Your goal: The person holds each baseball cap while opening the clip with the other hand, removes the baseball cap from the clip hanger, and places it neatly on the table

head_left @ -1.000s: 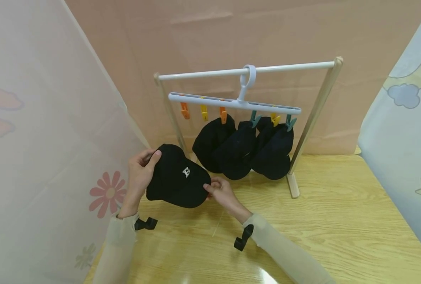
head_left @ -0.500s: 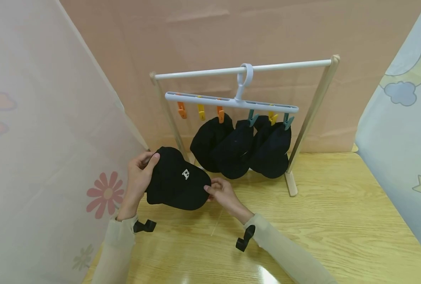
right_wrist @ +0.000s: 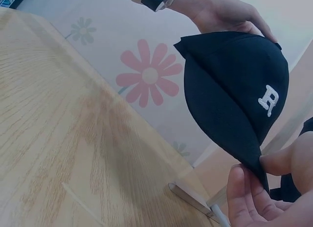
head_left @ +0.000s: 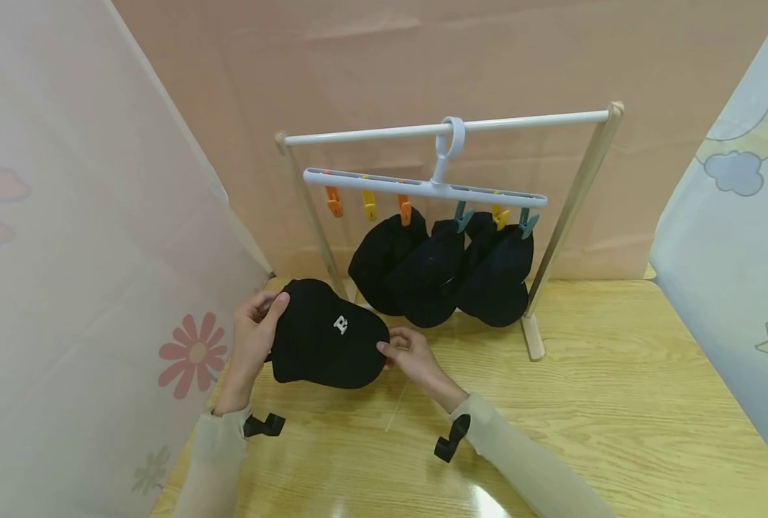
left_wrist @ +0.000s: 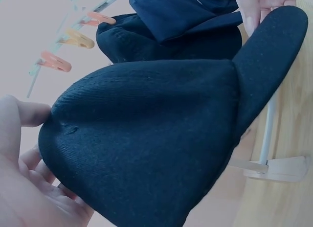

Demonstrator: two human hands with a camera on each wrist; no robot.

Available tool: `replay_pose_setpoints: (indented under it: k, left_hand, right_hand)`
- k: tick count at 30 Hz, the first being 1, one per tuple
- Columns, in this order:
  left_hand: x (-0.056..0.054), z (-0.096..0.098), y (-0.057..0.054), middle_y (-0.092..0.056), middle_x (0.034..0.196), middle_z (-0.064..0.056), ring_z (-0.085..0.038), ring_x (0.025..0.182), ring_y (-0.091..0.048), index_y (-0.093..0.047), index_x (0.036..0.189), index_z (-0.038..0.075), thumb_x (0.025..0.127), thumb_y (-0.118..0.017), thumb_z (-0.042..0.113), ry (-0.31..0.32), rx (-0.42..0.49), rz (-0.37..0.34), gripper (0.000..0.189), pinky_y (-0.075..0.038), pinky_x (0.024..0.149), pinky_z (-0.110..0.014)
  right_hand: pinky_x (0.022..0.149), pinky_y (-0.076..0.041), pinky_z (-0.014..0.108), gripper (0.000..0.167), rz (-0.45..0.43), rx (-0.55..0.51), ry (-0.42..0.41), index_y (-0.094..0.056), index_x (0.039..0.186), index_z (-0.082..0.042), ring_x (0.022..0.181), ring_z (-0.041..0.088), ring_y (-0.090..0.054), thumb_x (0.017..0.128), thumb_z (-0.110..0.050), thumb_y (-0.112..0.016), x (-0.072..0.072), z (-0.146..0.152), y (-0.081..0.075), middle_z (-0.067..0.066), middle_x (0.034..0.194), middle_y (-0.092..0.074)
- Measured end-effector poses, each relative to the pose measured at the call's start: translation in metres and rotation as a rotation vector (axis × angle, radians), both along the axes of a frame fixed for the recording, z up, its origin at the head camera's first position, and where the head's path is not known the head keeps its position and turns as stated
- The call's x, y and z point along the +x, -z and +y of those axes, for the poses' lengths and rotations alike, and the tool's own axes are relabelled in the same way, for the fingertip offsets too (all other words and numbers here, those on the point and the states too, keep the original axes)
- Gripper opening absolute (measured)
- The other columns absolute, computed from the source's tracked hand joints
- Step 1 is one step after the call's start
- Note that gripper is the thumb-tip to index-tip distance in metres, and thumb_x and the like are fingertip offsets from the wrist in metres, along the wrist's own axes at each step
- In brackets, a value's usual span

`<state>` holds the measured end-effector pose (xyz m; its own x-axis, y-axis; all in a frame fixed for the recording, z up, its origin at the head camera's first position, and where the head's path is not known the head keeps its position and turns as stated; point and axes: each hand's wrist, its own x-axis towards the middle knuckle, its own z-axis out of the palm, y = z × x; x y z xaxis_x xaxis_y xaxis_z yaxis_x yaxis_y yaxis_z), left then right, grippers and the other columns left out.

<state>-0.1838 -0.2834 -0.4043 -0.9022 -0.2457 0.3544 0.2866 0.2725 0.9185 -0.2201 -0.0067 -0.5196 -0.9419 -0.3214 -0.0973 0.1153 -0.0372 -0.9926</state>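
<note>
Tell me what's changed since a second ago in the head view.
The held cap has moved slightly down in the picture, with the left hand and right hand moving with it. Nothing was newly gripped or let go: the left hand holds its crown, the right its brim. The hanger, clips and hung caps stayed put.

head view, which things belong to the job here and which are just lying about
Likely the job: held black cap, left hand, right hand, hanging caps, clips, hanger, rack

Likely just around: flowered sheet, moon-print sheet, pink backdrop, wrist mounts
</note>
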Motion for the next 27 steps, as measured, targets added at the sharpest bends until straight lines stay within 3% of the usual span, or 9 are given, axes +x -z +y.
replay_pose_setpoints:
  k: [6, 10, 22, 27]
  left_hand:
    - [0.003, -0.003, 0.008, -0.076, 0.084, 0.017, -0.005, 0.073, -0.066, -0.072, 0.113, -0.014, 0.107, -0.064, 0.011, -0.005, 0.039, -0.005, 0.026, -0.054, 0.069, -0.019]
    - [0.004, -0.004, 0.011, -0.075, 0.082, 0.016, -0.006, 0.072, -0.065, -0.072, 0.113, -0.014, 0.107, -0.064, 0.012, -0.015, 0.05, -0.009, 0.028, -0.053, 0.068, -0.019]
    - [0.008, -0.006, 0.019, -0.076, 0.085, 0.015, -0.006, 0.072, -0.068, -0.069, 0.115, -0.016, 0.107, -0.064, 0.011, -0.011, 0.088, -0.045, 0.029, -0.056, 0.069, -0.019]
    - [0.01, -0.006, 0.022, -0.077, 0.085, 0.012, -0.007, 0.073, -0.069, -0.069, 0.114, -0.017, 0.107, -0.064, 0.01, 0.022, 0.116, -0.035, 0.028, -0.057, 0.069, -0.02]
  right_hand:
    - [0.086, -0.062, 0.054, 0.043, 0.005, 0.004, -0.013, -0.058, 0.138, 0.006, 0.077, 0.027, -0.071, 0.102, -0.01, -0.073, 0.002, 0.003, 0.001, 0.011, 0.095, -0.071]
    - [0.089, -0.061, 0.058, 0.046, 0.005, 0.012, -0.022, -0.056, 0.142, 0.006, 0.077, 0.024, -0.072, 0.102, -0.011, -0.072, 0.003, 0.004, 0.002, 0.013, 0.099, -0.072]
    - [0.088, -0.063, 0.054, 0.046, -0.023, -0.009, -0.03, -0.055, 0.141, 0.008, 0.076, 0.016, -0.071, 0.102, -0.009, -0.072, 0.008, 0.008, 0.006, 0.009, 0.098, -0.07]
    - [0.088, -0.063, 0.053, 0.044, -0.023, 0.002, -0.028, -0.056, 0.139, 0.007, 0.08, 0.024, -0.072, 0.102, -0.01, -0.072, 0.009, 0.01, 0.007, 0.01, 0.098, -0.07]
